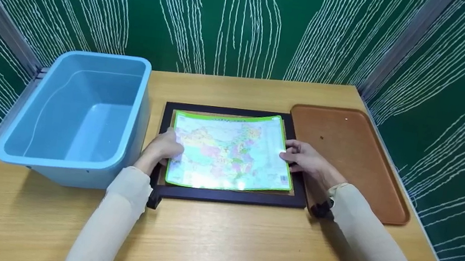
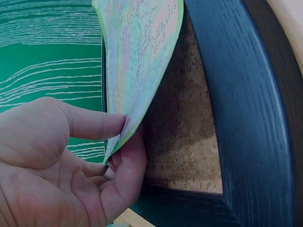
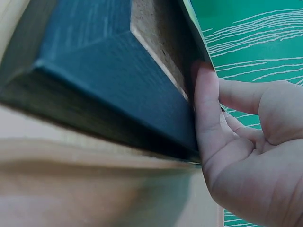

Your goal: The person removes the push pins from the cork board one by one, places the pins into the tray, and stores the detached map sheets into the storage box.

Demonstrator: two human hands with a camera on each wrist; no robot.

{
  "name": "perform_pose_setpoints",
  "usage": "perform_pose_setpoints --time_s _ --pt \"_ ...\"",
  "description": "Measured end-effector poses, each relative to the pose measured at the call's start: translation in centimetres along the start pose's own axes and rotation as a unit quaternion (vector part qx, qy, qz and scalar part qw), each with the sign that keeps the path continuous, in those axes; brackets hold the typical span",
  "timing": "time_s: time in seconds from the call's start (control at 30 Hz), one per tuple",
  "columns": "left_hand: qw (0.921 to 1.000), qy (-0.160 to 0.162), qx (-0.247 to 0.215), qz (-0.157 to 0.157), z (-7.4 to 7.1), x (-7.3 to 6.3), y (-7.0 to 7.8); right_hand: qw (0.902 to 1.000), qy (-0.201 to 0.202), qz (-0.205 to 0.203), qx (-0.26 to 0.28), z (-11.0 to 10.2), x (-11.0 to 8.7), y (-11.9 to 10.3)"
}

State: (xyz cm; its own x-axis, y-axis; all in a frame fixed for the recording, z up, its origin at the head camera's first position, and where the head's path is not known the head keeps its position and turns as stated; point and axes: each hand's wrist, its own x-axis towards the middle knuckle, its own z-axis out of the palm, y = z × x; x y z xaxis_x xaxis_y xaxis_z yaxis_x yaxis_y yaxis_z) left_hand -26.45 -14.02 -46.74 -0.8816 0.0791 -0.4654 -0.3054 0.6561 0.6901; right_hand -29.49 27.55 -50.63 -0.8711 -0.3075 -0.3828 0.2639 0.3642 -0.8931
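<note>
A glossy map sheet [image 1: 229, 152] with a green border lies over a dark-framed cork board [image 1: 230, 196] in the head view. My left hand [image 1: 164, 145] pinches the sheet's left edge, thumb on top and fingers beneath. In the left wrist view the map [image 2: 137, 61] bends up from the cork [image 2: 184, 127] near the thumb. At the opposite edge my right hand [image 1: 307, 159] pinches the sheet between thumb and fingers. The right wrist view shows that hand [image 3: 251, 137] beside the frame's corner [image 3: 94, 80], with the sheet seen edge-on.
A deep light-blue bin [image 1: 68, 165] stands on the wooden table [image 1: 226, 242] to the left. At the right lies a brown tray [image 1: 355, 155], its left edge right against the frame. Green walls [image 1: 246, 24] with white wavy lines enclose the back and sides.
</note>
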Motion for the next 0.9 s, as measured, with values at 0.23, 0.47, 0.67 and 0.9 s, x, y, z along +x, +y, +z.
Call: perform_pose_setpoints --time_s 0.23,0.47,0.67,0.9 --pt "1.0 -0.006 0.004 -0.006 0.0 -0.2 0.6 1.0 0.001 0.001 0.009 -0.1 -0.2 -0.3" --pt "0.9994 0.025 0.017 0.018 0.4 -1.7 2.0 0.9995 -0.018 0.01 0.026 -0.4 -0.4 -0.6" --pt "0.9957 0.039 0.046 0.071 0.3 -3.3 3.9 0.9983 -0.028 0.016 0.049 -0.3 -1.1 -1.5" --pt "0.99 0.039 0.069 0.117 -0.3 -5.6 6.8 0.9913 -0.053 -0.003 0.12 -0.4 -2.1 -4.0"
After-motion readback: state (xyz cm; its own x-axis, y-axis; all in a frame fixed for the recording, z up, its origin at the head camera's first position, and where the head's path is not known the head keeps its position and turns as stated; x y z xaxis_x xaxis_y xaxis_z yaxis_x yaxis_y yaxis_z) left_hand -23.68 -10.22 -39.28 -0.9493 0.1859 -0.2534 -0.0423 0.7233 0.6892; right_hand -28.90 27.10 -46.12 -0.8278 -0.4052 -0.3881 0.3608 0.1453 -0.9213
